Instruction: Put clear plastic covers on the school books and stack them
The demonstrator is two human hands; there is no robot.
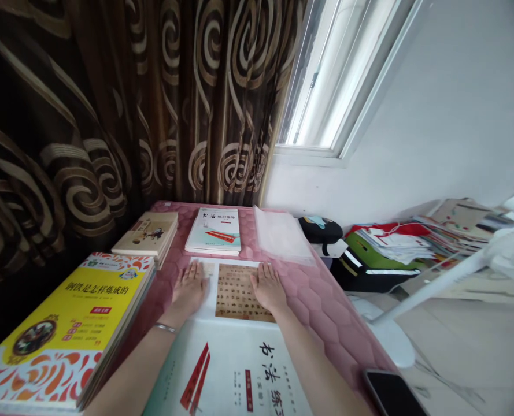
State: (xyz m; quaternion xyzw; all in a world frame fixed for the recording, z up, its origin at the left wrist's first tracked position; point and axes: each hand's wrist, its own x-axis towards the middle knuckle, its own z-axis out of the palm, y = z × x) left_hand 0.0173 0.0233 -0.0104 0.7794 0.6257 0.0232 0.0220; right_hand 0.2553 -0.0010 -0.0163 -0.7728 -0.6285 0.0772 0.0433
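A white sheet with a brown calligraphy panel (238,292) lies on the pink quilted table cover (321,306). My left hand (190,289) rests flat on its left edge, fingers stretched out. My right hand (267,287) lies flat on its right edge, fingers also spread. A silver bracelet (165,327) circles my left wrist. Nearer me lies a white calligraphy workbook (235,375) with red marks, partly under my forearms.
A yellow book stack (66,323) sits at the left; a tan book (148,232), a white-green book (214,230) and a clear plastic sleeve (283,234) lie beyond. A dark phone (391,393) is at the table's right edge. Bags and papers (391,242) clutter the floor.
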